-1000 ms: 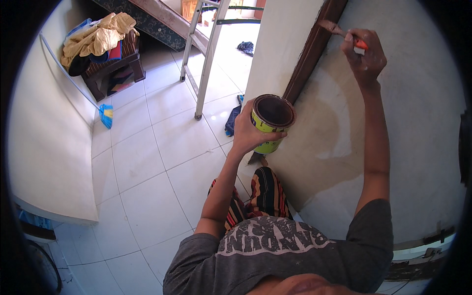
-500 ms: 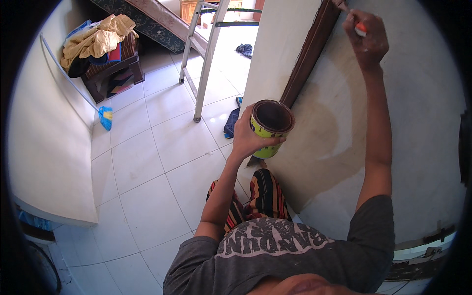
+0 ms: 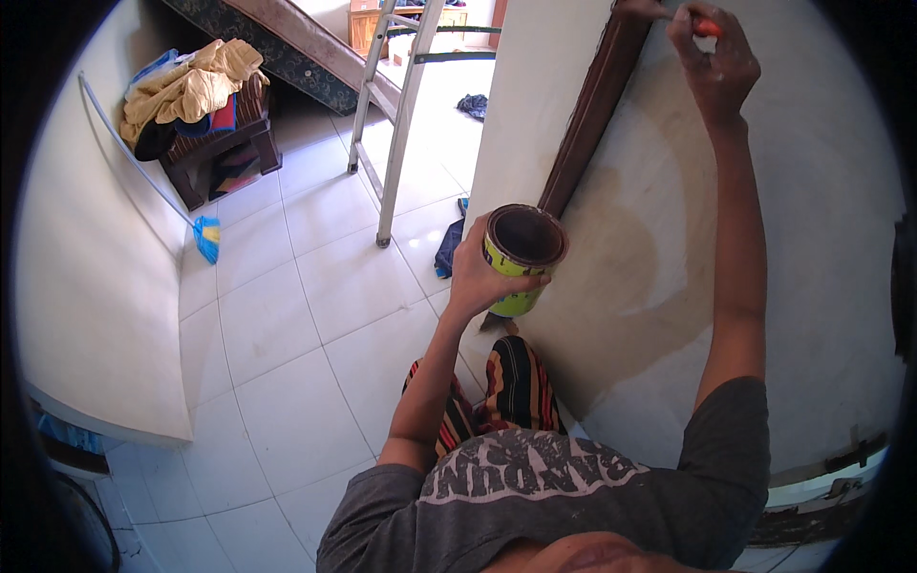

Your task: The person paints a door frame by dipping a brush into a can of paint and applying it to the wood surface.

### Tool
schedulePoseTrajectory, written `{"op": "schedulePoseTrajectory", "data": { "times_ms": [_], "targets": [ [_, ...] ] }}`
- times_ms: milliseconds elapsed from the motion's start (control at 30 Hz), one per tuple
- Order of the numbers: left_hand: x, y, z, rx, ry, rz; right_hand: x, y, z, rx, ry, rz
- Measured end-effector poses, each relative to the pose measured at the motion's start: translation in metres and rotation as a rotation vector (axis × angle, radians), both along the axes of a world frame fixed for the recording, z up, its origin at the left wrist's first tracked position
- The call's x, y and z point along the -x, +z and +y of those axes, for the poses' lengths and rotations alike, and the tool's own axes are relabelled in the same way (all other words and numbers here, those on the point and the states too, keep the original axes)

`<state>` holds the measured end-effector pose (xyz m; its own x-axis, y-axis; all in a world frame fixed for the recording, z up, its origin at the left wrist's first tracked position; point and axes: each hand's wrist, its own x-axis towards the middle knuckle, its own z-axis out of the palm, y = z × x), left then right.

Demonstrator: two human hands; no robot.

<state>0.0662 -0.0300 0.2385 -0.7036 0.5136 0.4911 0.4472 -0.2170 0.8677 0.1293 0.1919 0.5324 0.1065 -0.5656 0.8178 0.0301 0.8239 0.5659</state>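
My left hand [image 3: 473,277] is wrapped round a yellow-green paint can [image 3: 516,304], held up in front of my body. The can has no lid on, and dark brown shows inside it. Raised high at the upper right, my right hand [image 3: 724,81] grips a paintbrush with an orange handle [image 3: 707,27]. Its bristle end reaches the dark brown wooden frame [image 3: 597,115] at the wall's edge, near the top of the picture. Whether the bristles press on the wood is too small to tell.
An aluminium ladder [image 3: 396,124] stands on the white tiles ahead. A chair piled with cloth [image 3: 196,86], a blue broom [image 3: 206,239] and a leaning mattress [image 3: 296,53] are at the far left. Dark blue cloth [image 3: 449,250] lies on the floor beyond the can. A plastered wall [image 3: 812,239] rises at my right.
The brush has shifted left across the brown frame, its handle now lying flatter. My left hand and the paint can sit slightly lower in the picture.
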Motion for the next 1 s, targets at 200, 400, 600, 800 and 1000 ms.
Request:
{"op": "schedulePoseTrajectory", "data": {
  "times_ms": [200,400,600,800,1000],
  "targets": [
    [0.001,-0.002,0.004,-0.018,-0.009,-0.005,0.002,0.047,-0.005,-0.059,-0.032,0.146],
    [0.004,-0.006,0.002,-0.017,-0.002,0.013,0.009,0.021,0.013,-0.12,-0.109,0.061],
    [0.003,-0.008,0.003,-0.029,-0.005,0.028,-0.004,-0.014,0.007,-0.001,0.011,-0.157],
    [0.002,-0.007,0.003,-0.049,-0.003,0.036,-0.005,0.007,0.01,0.012,-0.037,0.028],
    [-0.001,-0.004,-0.003,-0.025,-0.012,0.008,0.004,-0.024,0.002,-0.028,-0.053,-0.085]
  ]
}}
